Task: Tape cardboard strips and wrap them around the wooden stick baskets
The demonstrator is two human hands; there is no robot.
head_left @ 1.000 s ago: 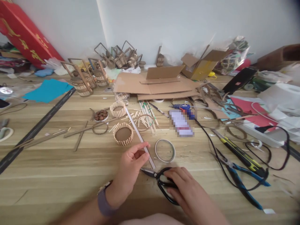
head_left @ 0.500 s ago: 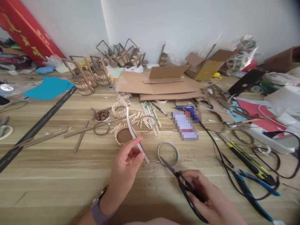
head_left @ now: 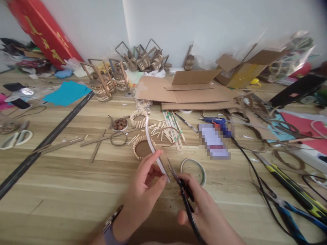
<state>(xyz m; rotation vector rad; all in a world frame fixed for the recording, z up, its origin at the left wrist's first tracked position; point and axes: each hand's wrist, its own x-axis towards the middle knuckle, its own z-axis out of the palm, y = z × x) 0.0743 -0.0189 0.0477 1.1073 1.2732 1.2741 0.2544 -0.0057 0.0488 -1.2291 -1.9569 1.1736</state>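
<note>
My left hand [head_left: 146,180] pinches the near end of a long white strip [head_left: 153,148] that curves away over a small round basket [head_left: 142,148] of wooden sticks. My right hand [head_left: 201,207] grips black scissors [head_left: 182,192], whose blades point up and left, their tips close to the strip's held end. A roll of white tape [head_left: 193,170] lies just right of the scissors' blades. A watch with a purple strap sits on my left wrist.
Wooden table with loose sticks [head_left: 171,131], a second stick basket [head_left: 138,118], a dish of brown beads [head_left: 120,124], flat cardboard [head_left: 186,92], a blue glue gun [head_left: 216,121] with black cord, pliers [head_left: 293,190] at right, a black ruler [head_left: 43,143] and teal paper [head_left: 66,93] at left.
My right hand lifted the scissors off the table and brought them up to the strip's near end. My left hand raised and bent the strip. The view shifted so things sit further right.
</note>
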